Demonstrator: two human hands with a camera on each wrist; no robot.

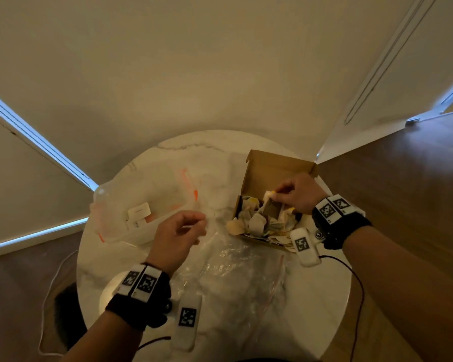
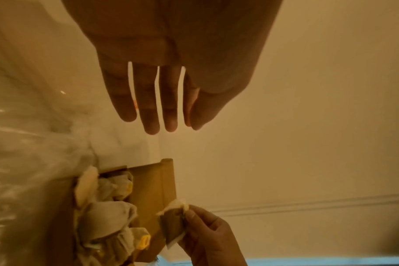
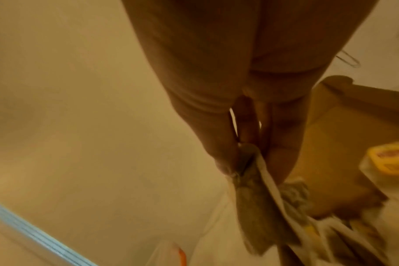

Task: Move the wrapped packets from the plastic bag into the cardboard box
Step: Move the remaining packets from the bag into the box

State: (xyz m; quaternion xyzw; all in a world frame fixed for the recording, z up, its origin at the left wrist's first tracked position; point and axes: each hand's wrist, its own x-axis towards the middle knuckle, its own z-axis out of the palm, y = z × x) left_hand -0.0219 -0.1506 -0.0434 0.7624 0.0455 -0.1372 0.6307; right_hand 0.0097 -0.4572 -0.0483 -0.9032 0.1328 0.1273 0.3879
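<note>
An open cardboard box point(image 1: 275, 168) stands at the right of the round marble table point(image 1: 183, 152), with several crumpled wrapped packets point(image 1: 256, 220) heaped in it, some spilling over its near edge. My right hand point(image 1: 280, 193) hovers over the box and pinches one brown-and-white packet point(image 1: 268, 202) between thumb and fingers; the wrist views show that packet point(image 3: 253, 207) point(image 2: 173, 225) hanging over the box point(image 2: 148, 189). My left hand point(image 1: 194, 226) floats above the clear crumpled plastic bag point(image 1: 233, 270), fingers point(image 2: 150, 118) straight and holding nothing.
A second clear bag point(image 1: 141, 205) with orange trim and a white label lies at the table's left. Two white marker blocks point(image 1: 187, 320) point(image 1: 304, 246) rest near the front edge, with a black cable point(image 1: 356, 283) trailing right. Walls rise behind; wooden floor surrounds the table.
</note>
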